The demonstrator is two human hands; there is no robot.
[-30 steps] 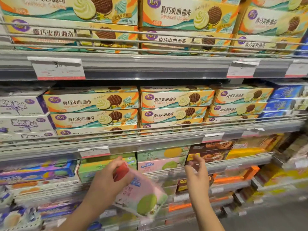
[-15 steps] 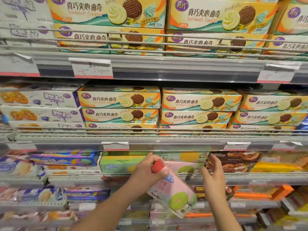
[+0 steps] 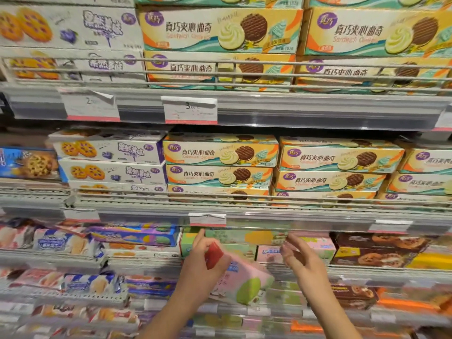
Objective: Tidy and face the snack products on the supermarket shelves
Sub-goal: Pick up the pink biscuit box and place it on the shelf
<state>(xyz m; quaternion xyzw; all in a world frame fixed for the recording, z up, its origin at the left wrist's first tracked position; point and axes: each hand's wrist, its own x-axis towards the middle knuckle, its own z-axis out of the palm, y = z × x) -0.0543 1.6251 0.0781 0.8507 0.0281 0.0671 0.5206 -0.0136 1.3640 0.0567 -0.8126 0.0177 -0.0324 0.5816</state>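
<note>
Pink box (image 3: 241, 280) in left hand (image 3: 203, 265) (tilted).

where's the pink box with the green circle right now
In the head view, low and centre: the left hand holds the pink box tilted, in front of the lower shelf, beside the right hand.

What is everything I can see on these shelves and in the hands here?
Sandwich cookie boxes: many, yellow-orange-teal, top and middle shelves, stacked.
Blueberry cookie boxes: several, white-purple, left of those.
Price tags: several, white-red, on shelf rails.
Pink boxes: a few, third shelf, centre.
Brown cookie boxes: a few, third shelf, right.
Pink box with green circle: one, tilted, held.
Left hand: grips that box.
Right hand: empty, fingers relaxed, raised toward third shelf.
</note>
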